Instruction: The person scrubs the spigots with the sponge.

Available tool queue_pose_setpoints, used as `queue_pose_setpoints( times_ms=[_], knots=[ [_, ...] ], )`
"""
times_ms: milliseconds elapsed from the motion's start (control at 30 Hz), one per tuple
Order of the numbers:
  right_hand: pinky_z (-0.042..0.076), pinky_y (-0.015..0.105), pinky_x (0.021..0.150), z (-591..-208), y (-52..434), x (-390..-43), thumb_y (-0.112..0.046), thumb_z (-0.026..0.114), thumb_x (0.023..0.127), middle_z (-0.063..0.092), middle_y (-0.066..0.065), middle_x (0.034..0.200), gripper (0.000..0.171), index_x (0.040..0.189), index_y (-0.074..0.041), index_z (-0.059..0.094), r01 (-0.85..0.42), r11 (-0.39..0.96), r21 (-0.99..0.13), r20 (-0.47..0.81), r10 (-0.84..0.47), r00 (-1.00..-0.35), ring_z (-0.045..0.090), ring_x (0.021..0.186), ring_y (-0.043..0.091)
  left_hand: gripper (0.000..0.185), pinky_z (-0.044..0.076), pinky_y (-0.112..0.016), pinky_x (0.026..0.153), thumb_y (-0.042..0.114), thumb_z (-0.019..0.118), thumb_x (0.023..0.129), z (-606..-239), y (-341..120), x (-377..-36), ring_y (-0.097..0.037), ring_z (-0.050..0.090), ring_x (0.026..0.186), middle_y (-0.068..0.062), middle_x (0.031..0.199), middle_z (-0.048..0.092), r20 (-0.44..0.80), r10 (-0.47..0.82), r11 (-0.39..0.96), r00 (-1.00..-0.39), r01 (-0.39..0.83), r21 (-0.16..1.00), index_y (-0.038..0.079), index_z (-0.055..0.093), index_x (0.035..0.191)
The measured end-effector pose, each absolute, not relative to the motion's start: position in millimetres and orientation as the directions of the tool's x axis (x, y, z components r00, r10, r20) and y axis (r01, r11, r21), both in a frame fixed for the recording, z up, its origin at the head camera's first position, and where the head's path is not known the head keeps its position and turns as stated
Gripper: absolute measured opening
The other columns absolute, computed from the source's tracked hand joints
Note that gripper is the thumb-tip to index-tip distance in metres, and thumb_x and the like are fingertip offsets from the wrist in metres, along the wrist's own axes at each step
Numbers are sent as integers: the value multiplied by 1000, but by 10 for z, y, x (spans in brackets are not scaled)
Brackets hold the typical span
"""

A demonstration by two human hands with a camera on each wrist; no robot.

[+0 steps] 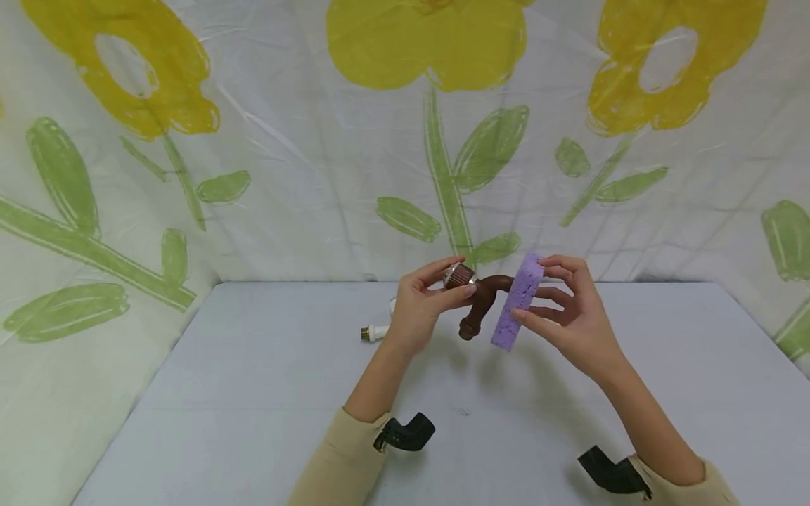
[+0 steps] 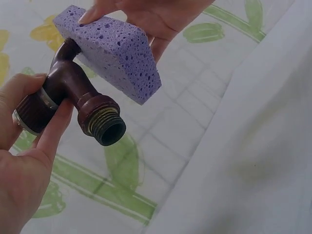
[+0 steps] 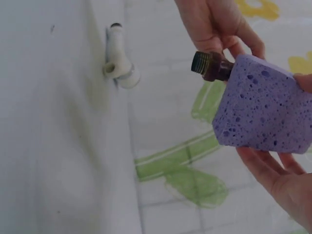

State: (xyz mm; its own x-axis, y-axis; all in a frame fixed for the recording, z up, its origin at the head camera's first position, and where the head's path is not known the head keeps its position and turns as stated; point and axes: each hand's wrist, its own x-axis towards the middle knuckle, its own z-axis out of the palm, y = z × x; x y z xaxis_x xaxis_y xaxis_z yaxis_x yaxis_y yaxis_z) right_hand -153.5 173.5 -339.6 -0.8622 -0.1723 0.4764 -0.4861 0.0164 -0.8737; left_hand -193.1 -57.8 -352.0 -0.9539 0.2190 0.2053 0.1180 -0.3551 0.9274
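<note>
Above the grey table [image 1: 253,393], a purple sponge [image 1: 519,301] is pinched in the right hand [image 1: 572,313] and pressed against a brown tap [image 1: 484,302], gripped at its knurled end by the curled left hand [image 1: 420,306]. Behind the tap, a white fitting [image 1: 376,332] lies on the table.

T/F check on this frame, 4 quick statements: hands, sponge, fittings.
1. The left hand holds the brown tap fitting. True.
2. The right hand holds a yellow sponge. False: the sponge is purple.
3. The sponge touches the brown fitting. True.
4. The white fitting is held in the air. False: it lies on the table, beyond the left hand.
</note>
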Motion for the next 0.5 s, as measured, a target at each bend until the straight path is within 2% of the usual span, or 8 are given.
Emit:
queue_pose_setpoints(
  times_ms=[233, 500],
  knots=[
    [62, 23, 87, -3353, 1739, -1515, 31, 68, 81, 48, 11, 134, 75, 142, -7, 45, -503, -36, -864, 502, -146, -852, 69, 97, 16, 50, 64, -28, 83, -17, 68, 91, -3566, -576, -1951, -12, 77, 81, -8, 112, 67, 213, 233, -350, -949, 122, 929, -10, 61, 140],
    [62, 22, 88, -3358, 1758, -1517, 28, 72, 81, 49, 11, 131, 75, 141, -8, 46, -501, -11, -865, 496, -162, -853, 69, 98, 15, 51, 64, -28, 84, -17, 67, 92, -3557, -568, -1937, -11, 77, 81, -10, 116, 64, 209, 237, -351, -949, 117, 929, -11, 59, 142]
  ],
)
